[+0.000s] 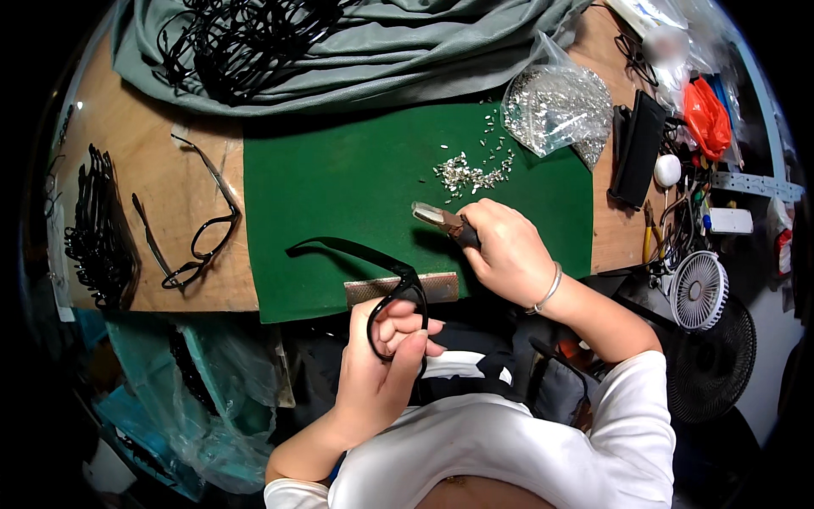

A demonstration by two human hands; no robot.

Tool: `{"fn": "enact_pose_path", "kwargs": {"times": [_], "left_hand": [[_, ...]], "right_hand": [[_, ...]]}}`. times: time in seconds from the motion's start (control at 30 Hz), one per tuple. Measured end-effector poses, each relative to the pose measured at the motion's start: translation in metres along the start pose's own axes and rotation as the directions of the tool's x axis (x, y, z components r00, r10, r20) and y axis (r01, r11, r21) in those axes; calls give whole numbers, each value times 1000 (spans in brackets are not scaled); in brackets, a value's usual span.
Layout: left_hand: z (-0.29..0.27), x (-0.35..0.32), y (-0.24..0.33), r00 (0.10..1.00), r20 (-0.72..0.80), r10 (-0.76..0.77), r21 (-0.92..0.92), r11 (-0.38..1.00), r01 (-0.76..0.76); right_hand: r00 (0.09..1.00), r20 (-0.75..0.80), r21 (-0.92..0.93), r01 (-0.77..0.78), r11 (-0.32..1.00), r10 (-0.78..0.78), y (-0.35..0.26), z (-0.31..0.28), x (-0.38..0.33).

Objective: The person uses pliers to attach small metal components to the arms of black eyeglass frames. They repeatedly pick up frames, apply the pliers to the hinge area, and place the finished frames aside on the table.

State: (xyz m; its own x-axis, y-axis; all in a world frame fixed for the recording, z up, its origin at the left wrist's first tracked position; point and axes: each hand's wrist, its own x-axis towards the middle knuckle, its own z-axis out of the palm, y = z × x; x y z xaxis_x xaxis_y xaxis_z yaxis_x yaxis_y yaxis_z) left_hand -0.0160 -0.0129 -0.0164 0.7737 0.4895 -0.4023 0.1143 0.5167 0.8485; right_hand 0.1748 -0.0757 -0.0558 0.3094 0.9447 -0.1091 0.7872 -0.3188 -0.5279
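Observation:
Black eyeglass frames (349,248) are gripped in my left hand (370,377), low at the front edge of the table; one temple stretches left over the green mat (339,170). My fingers curl around and behind the rim. My right hand (515,254) is closed on a pair of pliers (438,218), whose metal jaws point left above the mat. Just beyond the jaws lies a scattered heap of small silvery metal pieces (469,176). Between my hands, a rough metal strip (439,287) sits at the mat's front edge, partly covered by the frames.
A clear bag (555,102) of silvery pieces lies at the back right. Black frames pile on grey cloth (381,81) behind. At left are a stack of frames (100,233) and one separate pair (210,233). A black case (638,148) and white fan (699,291) stand right.

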Motion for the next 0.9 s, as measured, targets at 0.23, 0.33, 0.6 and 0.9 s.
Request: {"fn": "enact_pose_path", "kwargs": {"times": [0.23,0.33,0.6,0.9], "left_hand": [[7,1,-16,998,23,65,140,988,-68],[7,3,-14,999,22,41,127,991,-44],[12,2,-5,992,-67,111,62,992,-107],[19,6,2,994,2,106,99,989,-106]], "right_hand": [[996,-93,-135,6,991,-19,-12,9,1],[992,-113,-180,35,983,-56,-13,12,0],[999,-6,517,-38,855,48,-42,-28,-8],[892,407,904,-424,51,196,-51,-22,-7]]}}
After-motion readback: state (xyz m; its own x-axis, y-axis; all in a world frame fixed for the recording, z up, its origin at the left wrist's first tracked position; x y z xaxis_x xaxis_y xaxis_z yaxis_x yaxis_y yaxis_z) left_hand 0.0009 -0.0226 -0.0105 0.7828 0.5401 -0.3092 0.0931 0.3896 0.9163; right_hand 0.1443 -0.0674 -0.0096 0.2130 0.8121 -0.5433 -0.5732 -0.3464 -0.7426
